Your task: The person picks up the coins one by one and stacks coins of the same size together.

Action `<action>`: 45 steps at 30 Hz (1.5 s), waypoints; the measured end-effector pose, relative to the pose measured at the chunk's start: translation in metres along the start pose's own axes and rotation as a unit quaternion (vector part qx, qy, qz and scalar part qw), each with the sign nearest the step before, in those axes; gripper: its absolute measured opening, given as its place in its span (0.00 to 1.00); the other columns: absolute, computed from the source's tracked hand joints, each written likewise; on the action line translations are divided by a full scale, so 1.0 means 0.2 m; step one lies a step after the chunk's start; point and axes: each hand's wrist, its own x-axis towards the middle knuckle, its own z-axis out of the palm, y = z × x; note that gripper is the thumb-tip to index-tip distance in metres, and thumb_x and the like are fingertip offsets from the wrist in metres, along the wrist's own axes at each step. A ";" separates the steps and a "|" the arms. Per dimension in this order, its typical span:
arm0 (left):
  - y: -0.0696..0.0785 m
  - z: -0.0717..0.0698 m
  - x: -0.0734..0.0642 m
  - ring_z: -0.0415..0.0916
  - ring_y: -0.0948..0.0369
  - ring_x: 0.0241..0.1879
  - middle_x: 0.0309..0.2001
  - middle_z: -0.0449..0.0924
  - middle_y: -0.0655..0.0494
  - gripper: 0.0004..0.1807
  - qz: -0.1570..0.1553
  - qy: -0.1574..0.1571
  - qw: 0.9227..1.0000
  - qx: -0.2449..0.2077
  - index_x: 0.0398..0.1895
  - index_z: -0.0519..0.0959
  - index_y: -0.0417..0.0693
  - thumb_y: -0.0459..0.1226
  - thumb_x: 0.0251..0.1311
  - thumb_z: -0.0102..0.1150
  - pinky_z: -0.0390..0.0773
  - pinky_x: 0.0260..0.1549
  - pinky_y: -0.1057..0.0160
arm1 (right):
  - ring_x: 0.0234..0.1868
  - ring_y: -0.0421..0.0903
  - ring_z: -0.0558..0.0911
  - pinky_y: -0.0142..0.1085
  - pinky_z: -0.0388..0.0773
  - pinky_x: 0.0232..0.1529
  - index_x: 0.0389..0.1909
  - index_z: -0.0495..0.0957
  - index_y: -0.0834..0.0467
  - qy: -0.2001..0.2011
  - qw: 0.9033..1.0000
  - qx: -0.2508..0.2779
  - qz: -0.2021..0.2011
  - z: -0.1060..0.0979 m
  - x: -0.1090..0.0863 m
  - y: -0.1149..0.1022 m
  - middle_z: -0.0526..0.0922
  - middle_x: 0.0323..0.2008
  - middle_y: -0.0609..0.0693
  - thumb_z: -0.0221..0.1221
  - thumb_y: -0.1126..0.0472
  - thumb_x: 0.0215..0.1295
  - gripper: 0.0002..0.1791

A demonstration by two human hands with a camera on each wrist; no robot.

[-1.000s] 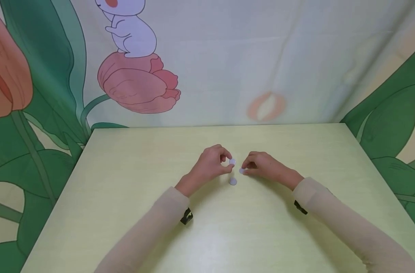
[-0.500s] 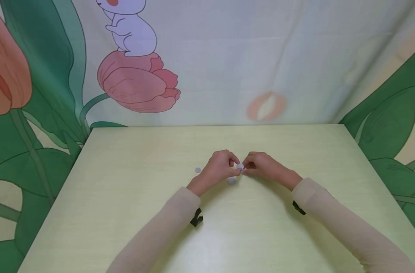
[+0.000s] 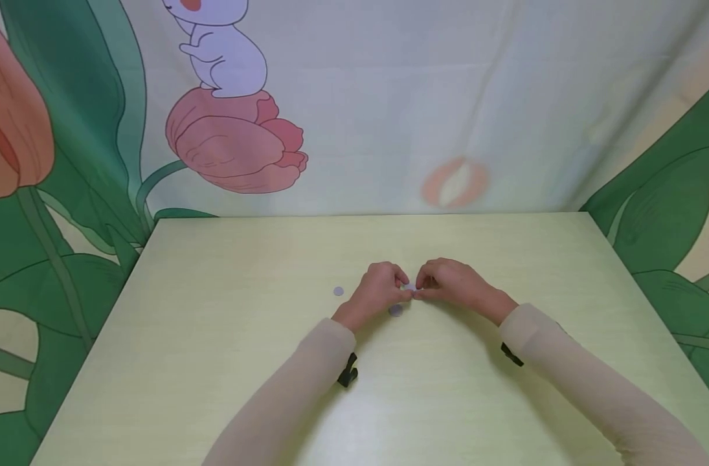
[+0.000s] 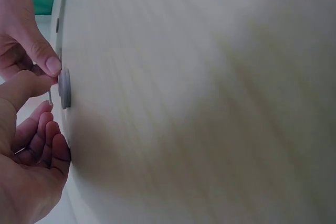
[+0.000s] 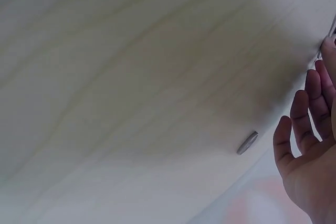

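Note:
In the head view my left hand (image 3: pixel 377 288) and right hand (image 3: pixel 453 285) meet near the middle of the table, fingertips almost together. A pale silver coin (image 3: pixel 410 286) shows between them. My left thumb and index finger pinch a thin coin (image 4: pixel 50 97), seen edge-on in the left wrist view. The right thumb and index finger pinch at the same spot, largely covering what they hold. Just below the left fingers lies a small stack of coins (image 3: pixel 395 310), its grey layered edge (image 4: pixel 64 88) close by in the left wrist view.
A single coin (image 3: pixel 338 291) lies left of the left hand on the pale table (image 3: pixel 243 336). Another coin (image 5: pixel 248 142) lies beyond the right fingers in the right wrist view. Behind the table's far edge hangs a printed curtain (image 3: pixel 366 110).
My left hand has moved right with its coin until its fingertips meet the right hand's. The coin at the left has come out from behind it. The right hand has hardly moved.

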 end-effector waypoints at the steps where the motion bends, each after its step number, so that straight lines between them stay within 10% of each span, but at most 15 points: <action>1: 0.00 0.00 0.00 0.70 0.63 0.30 0.28 0.76 0.56 0.11 -0.005 -0.003 1.000 -0.001 0.37 0.86 0.39 0.37 0.57 0.74 0.70 0.29 0.71 | 0.35 0.39 0.77 0.36 0.77 0.39 0.36 0.85 0.52 -0.001 1.000 -0.001 0.000 0.00 0.00 0.00 0.81 0.32 0.40 0.71 0.52 0.62 0.09; 45: 0.00 0.06 0.03 0.72 0.62 0.32 0.30 0.77 0.57 0.10 -0.037 -0.011 0.999 0.036 0.37 0.86 0.43 0.40 0.60 0.72 0.72 0.30 0.68 | 0.37 0.41 0.81 0.39 0.79 0.43 0.42 0.86 0.54 -0.018 0.999 0.038 -0.032 -0.05 -0.02 0.04 0.84 0.36 0.44 0.69 0.61 0.65 0.06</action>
